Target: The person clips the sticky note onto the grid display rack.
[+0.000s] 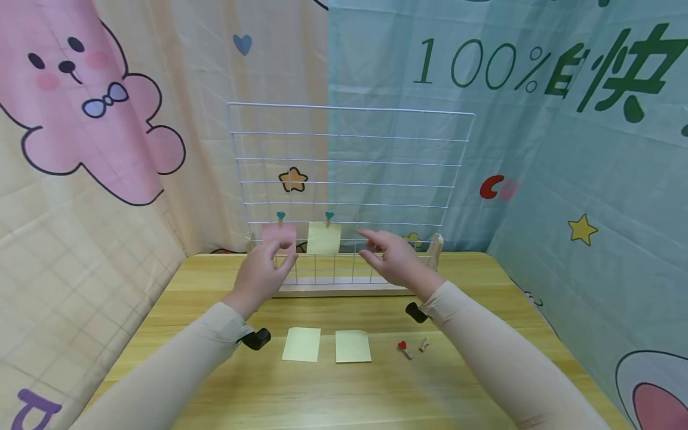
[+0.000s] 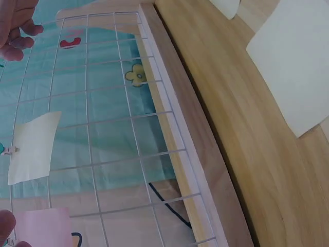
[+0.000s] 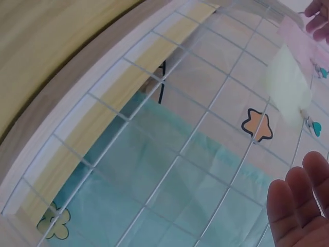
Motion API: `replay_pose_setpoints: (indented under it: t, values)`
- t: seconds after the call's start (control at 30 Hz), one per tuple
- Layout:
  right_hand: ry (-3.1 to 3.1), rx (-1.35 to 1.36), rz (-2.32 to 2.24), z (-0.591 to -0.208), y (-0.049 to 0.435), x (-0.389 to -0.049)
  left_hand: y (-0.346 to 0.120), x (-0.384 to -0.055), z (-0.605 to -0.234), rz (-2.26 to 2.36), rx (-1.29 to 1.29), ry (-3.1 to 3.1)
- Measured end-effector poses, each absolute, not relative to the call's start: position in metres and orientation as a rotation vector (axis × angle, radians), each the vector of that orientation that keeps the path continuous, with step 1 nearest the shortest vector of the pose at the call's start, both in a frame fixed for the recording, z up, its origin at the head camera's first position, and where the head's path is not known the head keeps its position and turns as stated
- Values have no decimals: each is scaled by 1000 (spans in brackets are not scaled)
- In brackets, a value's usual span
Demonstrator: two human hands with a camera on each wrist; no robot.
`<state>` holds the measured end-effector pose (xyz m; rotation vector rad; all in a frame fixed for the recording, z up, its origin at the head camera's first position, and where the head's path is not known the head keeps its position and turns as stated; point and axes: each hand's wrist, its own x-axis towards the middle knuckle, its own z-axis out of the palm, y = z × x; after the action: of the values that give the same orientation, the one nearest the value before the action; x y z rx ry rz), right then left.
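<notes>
A white wire grid (image 1: 376, 161) stands upright in a wooden base (image 1: 344, 291). Teal heart clothespins hold a pink sticky note (image 1: 273, 231) and a pale yellow sticky note (image 1: 324, 239) side by side on its lower wires. In front of the pink note is my left hand (image 1: 260, 273), thumb and forefinger curved with a gap between them. My right hand (image 1: 395, 260) hovers by the grid, right of the yellow note, holding nothing; its fingers (image 3: 298, 200) look extended in the right wrist view. The left fingertips (image 2: 6, 224) overlap the pink note's edge in the left wrist view.
On the wooden table (image 1: 242, 382) lie two loose pale yellow notes, a left one (image 1: 301, 344) and a right one (image 1: 353, 346). Right of them are a red-heart clothespin (image 1: 405, 349) and another small clothespin (image 1: 424, 344). Printed curtains (image 1: 537, 149) hang behind and beside the table.
</notes>
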<state>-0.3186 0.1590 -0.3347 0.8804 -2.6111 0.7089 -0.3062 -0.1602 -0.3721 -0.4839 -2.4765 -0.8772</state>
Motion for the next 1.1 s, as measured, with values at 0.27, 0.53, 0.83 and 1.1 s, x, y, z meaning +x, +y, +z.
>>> replay_pose_setpoints:
  t: [0.27, 0.53, 0.83, 1.1]
  values:
    - [-2635, 854, 653, -345, 181, -309, -172, -297, -375, -748, -575, -2525]
    - [-2676, 821, 600, -361, 201, -297, -181, -288, -383, -657, -586, -2567]
    - [-2712, 765, 555, -378, 220, -291, -186, -277, -389, -588, -584, -2655]
    - [-2733, 767, 488, -391, 231, -284, -189, -269, -395, -536, -568, -2706]
